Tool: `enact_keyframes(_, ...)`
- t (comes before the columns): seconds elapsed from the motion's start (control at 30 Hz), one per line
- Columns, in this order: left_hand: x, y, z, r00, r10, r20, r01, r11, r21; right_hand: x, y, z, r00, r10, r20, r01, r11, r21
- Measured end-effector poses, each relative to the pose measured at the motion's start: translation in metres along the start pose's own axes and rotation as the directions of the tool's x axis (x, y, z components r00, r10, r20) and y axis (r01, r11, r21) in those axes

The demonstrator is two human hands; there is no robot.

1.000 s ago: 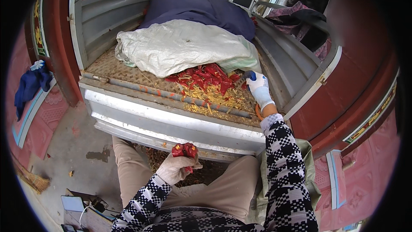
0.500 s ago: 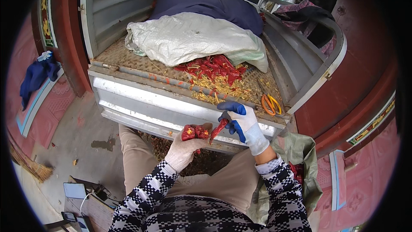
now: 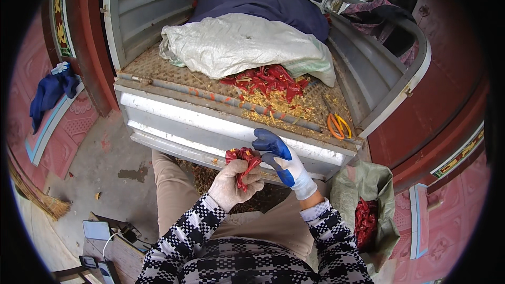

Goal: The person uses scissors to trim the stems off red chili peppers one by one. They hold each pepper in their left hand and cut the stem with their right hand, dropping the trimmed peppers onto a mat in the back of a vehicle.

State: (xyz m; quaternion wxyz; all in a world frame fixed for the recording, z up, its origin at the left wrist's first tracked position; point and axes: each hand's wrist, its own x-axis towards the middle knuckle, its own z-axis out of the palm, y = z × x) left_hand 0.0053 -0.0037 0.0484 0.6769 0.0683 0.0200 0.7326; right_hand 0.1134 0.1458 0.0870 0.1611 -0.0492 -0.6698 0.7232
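My left hand [image 3: 234, 184], in a cream glove, is closed around a bunch of red chili peppers [image 3: 245, 159]. Yellowish stem ends show at the top of the bunch, and one pepper hangs down between the fingers. Just to the right, my right hand [image 3: 286, 163] wears a white glove with blue-coated fingers. Its thumb and fingers are apart and no pepper shows between them. Ahead, loose red chili peppers [image 3: 271, 81] lie on the metal truck bed [image 3: 142, 68], partly under a white woven sack [image 3: 236, 42], with yellow stem bits [image 3: 279, 106] scattered around.
Orange-handled scissors [image 3: 339, 126] lie near the bed's right edge. A dark blue cloth bundle [image 3: 258, 2] sits behind the white sack. To my right stands an open green woven sack [image 3: 386, 189] with red peppers inside. A small wooden table [image 3: 113, 250] and broom [image 3: 50, 202] are at left.
The single pepper in my right hand is no longer there, and its fingers have opened. My right hand moved left, nearer the bunch. The left hand has turned, still gripping the peppers.
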Motion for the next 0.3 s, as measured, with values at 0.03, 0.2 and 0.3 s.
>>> enact_keyframes(0.03,0.0,-0.001,-0.001,1.0,-0.007,0.02,0.007,1.0,-0.03,-0.001,0.002,0.002,0.999,-0.024,0.029,0.024,1.0,0.0)
enact_keyframes(0.2,-0.001,-0.004,-0.009,0.997,-0.021,0.07,0.026,0.997,-0.072,-0.003,0.005,0.01,0.976,-0.205,0.07,0.216,0.935,-0.281)
enact_keyframes(0.3,0.0,-0.005,-0.019,1.0,-0.003,-0.019,0.004,0.999,0.04,-0.006,0.001,0.006,0.967,-0.237,0.097,0.245,0.739,-0.627)
